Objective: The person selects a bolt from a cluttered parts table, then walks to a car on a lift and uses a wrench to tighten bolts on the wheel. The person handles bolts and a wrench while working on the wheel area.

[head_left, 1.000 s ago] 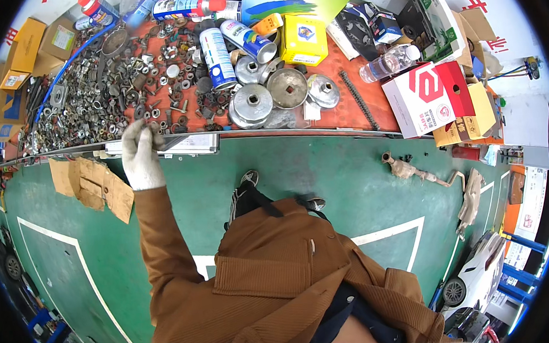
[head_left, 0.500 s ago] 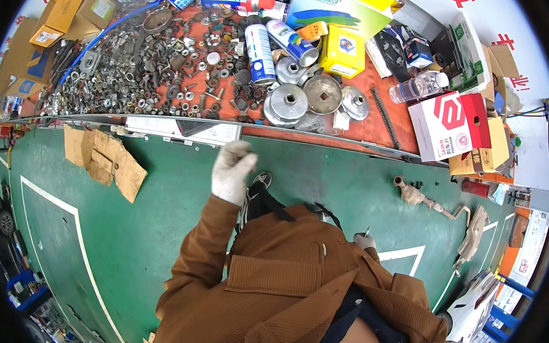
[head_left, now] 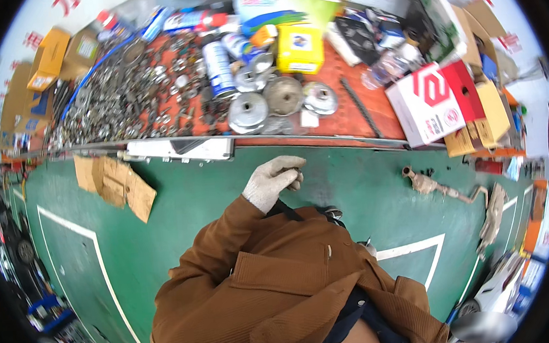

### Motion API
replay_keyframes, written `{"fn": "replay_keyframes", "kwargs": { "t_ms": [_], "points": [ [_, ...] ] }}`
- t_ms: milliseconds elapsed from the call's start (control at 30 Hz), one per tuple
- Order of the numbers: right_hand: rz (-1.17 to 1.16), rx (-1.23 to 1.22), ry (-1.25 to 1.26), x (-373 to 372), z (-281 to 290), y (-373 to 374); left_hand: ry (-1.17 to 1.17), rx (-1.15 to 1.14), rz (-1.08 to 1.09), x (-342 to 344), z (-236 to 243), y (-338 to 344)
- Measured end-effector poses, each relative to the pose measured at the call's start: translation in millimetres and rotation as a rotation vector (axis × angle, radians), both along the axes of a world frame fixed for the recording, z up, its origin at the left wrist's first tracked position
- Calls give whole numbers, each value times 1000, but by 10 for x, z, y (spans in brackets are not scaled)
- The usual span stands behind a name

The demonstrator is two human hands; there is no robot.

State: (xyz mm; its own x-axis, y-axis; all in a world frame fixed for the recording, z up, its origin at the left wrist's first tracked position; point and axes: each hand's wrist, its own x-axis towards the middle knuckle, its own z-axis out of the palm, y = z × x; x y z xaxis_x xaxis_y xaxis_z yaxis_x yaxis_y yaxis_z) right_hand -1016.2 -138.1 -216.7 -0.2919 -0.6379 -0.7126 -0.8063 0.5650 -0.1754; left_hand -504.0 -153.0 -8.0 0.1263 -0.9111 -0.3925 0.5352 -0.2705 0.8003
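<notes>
My left hand (head_left: 276,181), in a whitish work glove, is raised before my jacket, just short of the bench's front edge. Its fingers curl toward the thumb; a small dark spot shows between them, too small to name. My right hand (head_left: 371,250), also gloved, hangs low by my right side, mostly behind the brown jacket (head_left: 281,273). A thin pointed thing pokes up from it, its kind unclear. Closest to the left hand on the bench are round metal cup-shaped oil filter wrenches (head_left: 247,112), beside a blue and white spray can (head_left: 219,70).
The red-topped bench (head_left: 341,126) carries loose nuts and bolts (head_left: 116,93), a yellow box (head_left: 300,49) and a red and white carton (head_left: 426,107). Flattened cardboard (head_left: 115,184) and a rusty exhaust pipe (head_left: 439,190) lie on the green floor.
My left hand has moved right and its fingers point more sideways. My right hand has slipped further behind the jacket. The view has shifted, so the bench sits higher and further left.
</notes>
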Motion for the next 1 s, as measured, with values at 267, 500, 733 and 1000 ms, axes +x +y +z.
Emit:
{"fn": "replay_keyframes", "kwargs": {
  "t_ms": [267,500,733,1000],
  "points": [
    [-521,-564,-849,-356,1580,-985,30,-61,-333,-1861,-174,-771],
    [-601,-689,-1089,-1647,2518,-1286,228,-71,-719,-4159,121,-1528],
    [-778,-843,-1069,-2876,2586,-1293,55,-108,-977,-6285,300,-2131],
    [-902,-1081,-610,-4600,2428,-1630,204,-2,-1260,-8519,-165,-2959]
  ]
}}
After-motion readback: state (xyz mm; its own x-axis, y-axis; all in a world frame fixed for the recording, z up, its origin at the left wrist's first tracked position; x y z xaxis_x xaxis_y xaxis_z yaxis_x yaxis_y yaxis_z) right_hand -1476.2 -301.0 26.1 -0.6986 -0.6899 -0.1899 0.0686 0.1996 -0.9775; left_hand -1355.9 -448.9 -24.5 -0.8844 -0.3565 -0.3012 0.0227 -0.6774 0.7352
